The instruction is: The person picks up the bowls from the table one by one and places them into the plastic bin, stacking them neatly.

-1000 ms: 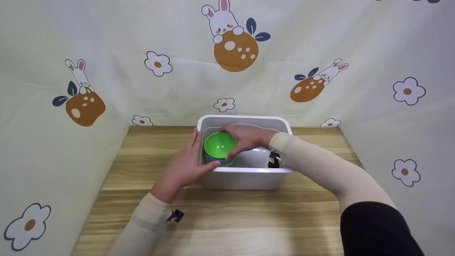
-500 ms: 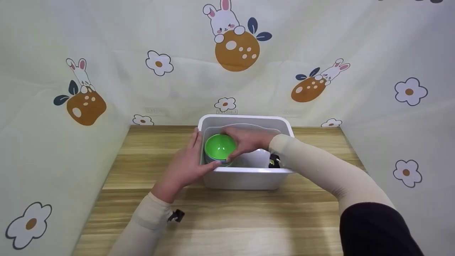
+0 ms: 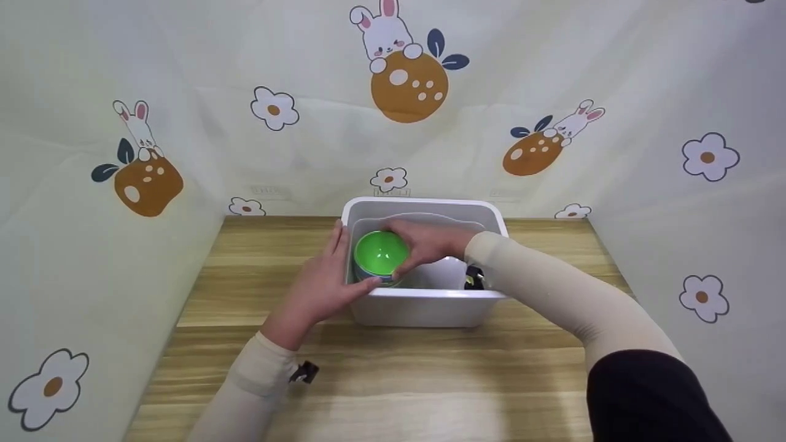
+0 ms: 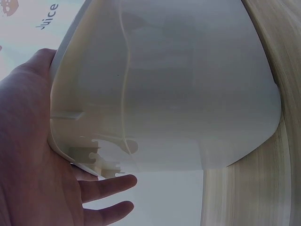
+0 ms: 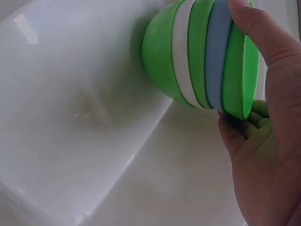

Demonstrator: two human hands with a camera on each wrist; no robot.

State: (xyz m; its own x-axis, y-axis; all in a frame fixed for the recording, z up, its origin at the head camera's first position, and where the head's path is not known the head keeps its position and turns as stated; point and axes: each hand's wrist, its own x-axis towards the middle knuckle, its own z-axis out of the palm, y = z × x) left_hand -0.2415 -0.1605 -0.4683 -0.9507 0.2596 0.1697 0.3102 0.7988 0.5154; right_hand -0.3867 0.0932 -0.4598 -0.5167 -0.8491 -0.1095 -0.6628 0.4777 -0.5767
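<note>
In the head view, a white plastic bin stands on the wooden table. My right hand reaches into it and grips a stack of nested bowls. The top green bowl faces up at the bin's left end. In the right wrist view, the stack alternates green with a white bowl and a blue bowl; thumb and fingers hold opposite sides near its upper rims. My left hand rests against the bin's front left corner, thumb over the front rim. The left wrist view shows straight fingers along the outer wall.
Inside the bin, the white floor extends beside the stack. The wooden tabletop spreads in front. Pale curtains with rabbit and flower prints rise behind and on both sides, close to the bin's back.
The bowl stack has shifted very slightly toward the front of the bin with my right hand around it. My left hand stays on the corner.
</note>
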